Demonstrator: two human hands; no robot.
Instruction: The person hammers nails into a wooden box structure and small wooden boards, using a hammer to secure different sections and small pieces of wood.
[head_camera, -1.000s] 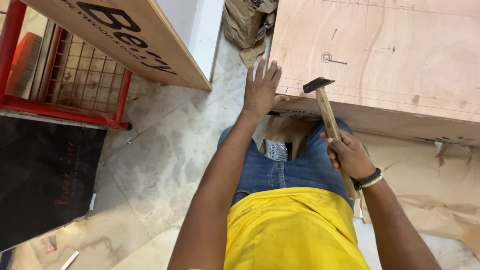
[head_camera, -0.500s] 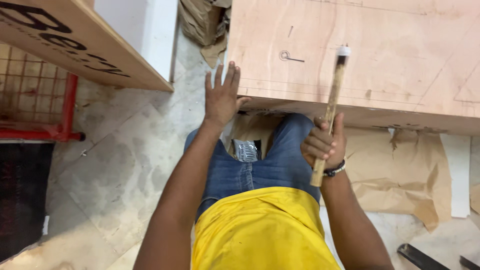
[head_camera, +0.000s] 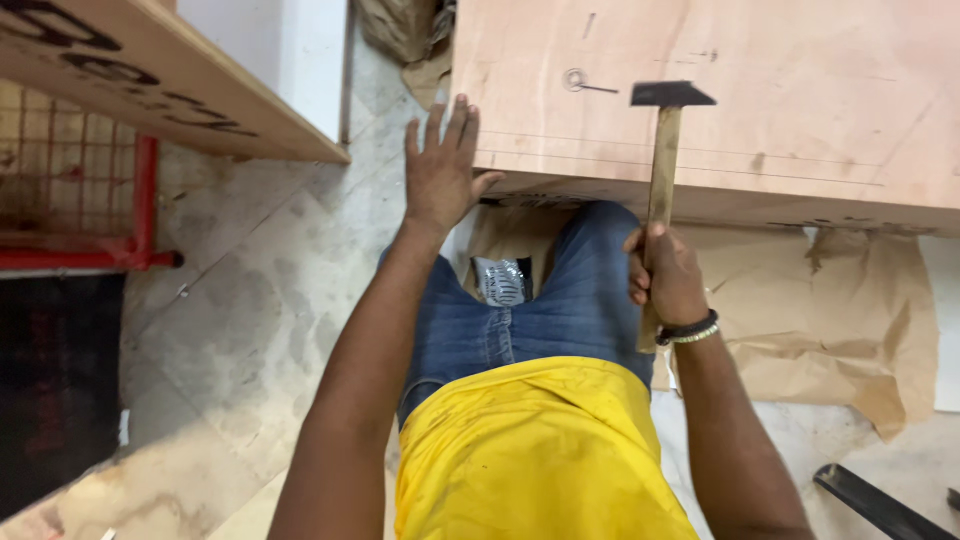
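Note:
My right hand (head_camera: 665, 275) grips the wooden handle of a hammer (head_camera: 662, 150), held upright with its dark steel head over a large plywood panel (head_camera: 800, 110). My left hand (head_camera: 440, 170) lies flat with fingers spread against the panel's near left corner. A bent nail (head_camera: 585, 83) lies on the panel, left of the hammer head. Pencil lines run across the plywood. Below the panel I see my blue jeans and yellow shirt.
A second plywood board (head_camera: 160, 80) slants across the top left over a red metal frame (head_camera: 130, 240) with wire mesh. Crumpled brown paper (head_camera: 830, 310) covers the stone floor at right. A dark bar (head_camera: 880, 505) lies at the bottom right.
The hammer swung up from a tilted hold to upright, its head now over the panel. My left hand stayed on the panel's corner while the view drifted.

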